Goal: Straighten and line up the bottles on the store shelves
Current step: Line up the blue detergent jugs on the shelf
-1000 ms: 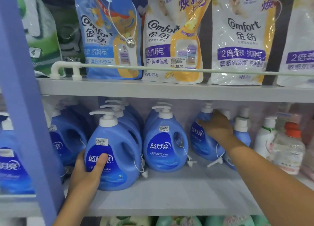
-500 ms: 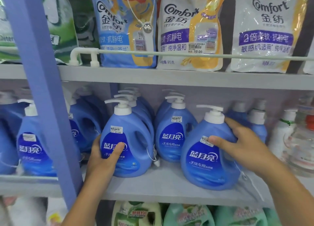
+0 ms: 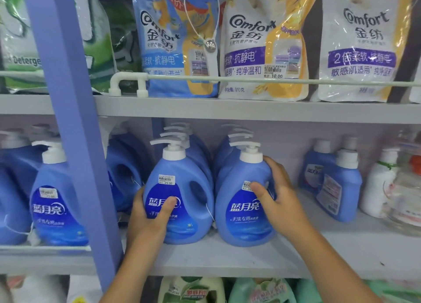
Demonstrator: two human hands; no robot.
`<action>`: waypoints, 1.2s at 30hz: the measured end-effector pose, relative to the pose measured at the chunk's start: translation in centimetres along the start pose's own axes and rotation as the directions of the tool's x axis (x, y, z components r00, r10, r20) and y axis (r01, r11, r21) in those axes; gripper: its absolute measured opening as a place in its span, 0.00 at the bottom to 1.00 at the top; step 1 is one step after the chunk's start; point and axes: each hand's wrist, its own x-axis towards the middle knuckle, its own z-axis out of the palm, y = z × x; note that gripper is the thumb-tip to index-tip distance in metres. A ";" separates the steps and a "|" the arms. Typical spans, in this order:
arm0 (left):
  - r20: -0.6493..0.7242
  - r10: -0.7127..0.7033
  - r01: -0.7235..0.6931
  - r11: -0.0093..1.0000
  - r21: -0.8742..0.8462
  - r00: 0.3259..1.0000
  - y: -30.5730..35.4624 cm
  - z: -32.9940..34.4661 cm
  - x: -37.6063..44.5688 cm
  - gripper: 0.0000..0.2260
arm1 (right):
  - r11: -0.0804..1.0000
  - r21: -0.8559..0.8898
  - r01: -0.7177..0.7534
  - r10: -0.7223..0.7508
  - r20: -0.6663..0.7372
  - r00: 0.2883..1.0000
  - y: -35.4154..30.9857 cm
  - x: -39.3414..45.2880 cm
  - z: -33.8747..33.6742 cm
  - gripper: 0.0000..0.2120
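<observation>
Two blue pump bottles stand upright side by side at the front of the grey middle shelf [image 3: 227, 259]. My left hand [image 3: 150, 218] grips the left front bottle [image 3: 182, 195] from its left side, thumb across the label. My right hand [image 3: 278, 200] grips the right front bottle [image 3: 239, 209] from its right side, thumb on the label near the price sticker. Behind each front bottle a row of like blue pump bottles [image 3: 196, 147] runs back, mostly hidden.
A purple upright post [image 3: 75, 131] stands left of my left hand, with more blue bottles [image 3: 54, 202] beyond it. Smaller blue bottles [image 3: 339, 184], a white bottle [image 3: 380, 184] and a clear bottle sit right. Comfort refill pouches [image 3: 262, 43] fill the upper shelf behind a white rail.
My right hand has carried its blue bottle left and back until it stands at the front of the second row, level with the bottle in my left hand. The view moved closer.
</observation>
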 end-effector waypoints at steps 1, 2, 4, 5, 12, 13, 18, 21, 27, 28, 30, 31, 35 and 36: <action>0.006 0.000 0.000 1.000 -0.010 1.000 0.0 0.0 0.0 0.26 | 1.000 0.010 -0.016 0.017 -0.022 1.000 0.3 -0.5 0.4 0.31; 0.014 -0.001 0.001 1.000 -0.018 1.000 0.0 0.0 0.0 0.25 | 0.999 0.019 -0.028 0.029 -0.039 0.999 0.5 -1.1 0.8 0.37; 0.020 0.001 -0.001 1.000 -0.025 1.000 0.0 0.0 -0.1 0.25 | 0.996 0.062 -0.061 0.067 -0.096 0.993 0.9 -2.1 1.5 0.45; 0.020 -0.002 0.002 1.000 -0.024 1.000 0.0 0.0 -0.2 0.24 | 0.993 0.087 -0.078 0.090 -0.140 0.986 1.1 -2.4 1.8 0.46; 0.003 -0.012 0.012 1.000 0.016 1.000 0.4 -0.1 0.3 0.24 | 0.994 0.026 -0.110 0.112 -0.345 0.932 0.7 -3.1 4.1 0.50; 0.003 -0.014 0.014 1.000 0.026 1.000 0.6 -0.1 0.4 0.24 | 0.994 0.021 -0.109 0.110 -0.324 0.940 0.9 -3.0 3.9 0.50; -0.028 -0.038 0.040 0.997 0.070 0.999 1.2 -0.1 -0.4 0.18 | 0.976 0.067 -0.205 0.214 -0.165 0.963 1.6 -3.4 0.6 0.55; -0.150 -0.148 0.154 0.988 0.029 0.978 2.0 0.5 -0.2 0.29 | 0.856 0.413 -0.310 0.396 -0.138 0.908 1.7 0.5 -2.6 0.37; -0.252 -0.321 0.296 0.946 -0.132 0.913 2.6 1.3 -0.1 0.20 | 0.528 0.508 -0.680 0.568 0.383 0.728 4.7 7.9 -2.5 0.43; -0.251 -0.331 0.306 0.943 -0.131 0.910 2.8 1.5 -0.1 0.18 | 0.521 0.494 -0.696 0.554 0.424 0.716 4.2 7.7 -2.2 0.42; -0.263 -0.331 0.308 0.943 -0.127 0.906 3.1 1.5 -0.1 0.21 | 0.535 0.516 -0.669 0.486 0.460 0.743 3.3 7.3 -1.7 0.36; -0.269 -0.337 0.311 0.941 -0.134 0.902 3.2 1.6 -0.2 0.23 | 0.535 0.525 -0.662 0.486 0.451 0.749 3.2 7.4 -1.6 0.35; -0.245 -0.336 0.309 0.940 -0.145 0.909 2.1 1.1 0.4 0.26 | 0.544 0.516 -0.662 0.466 0.471 0.749 2.5 6.8 -1.5 0.39; -0.239 -0.327 0.303 0.944 -0.133 0.914 1.7 0.9 0.5 0.26 | 0.544 0.513 -0.664 0.466 0.474 0.747 2.5 6.7 -1.5 0.38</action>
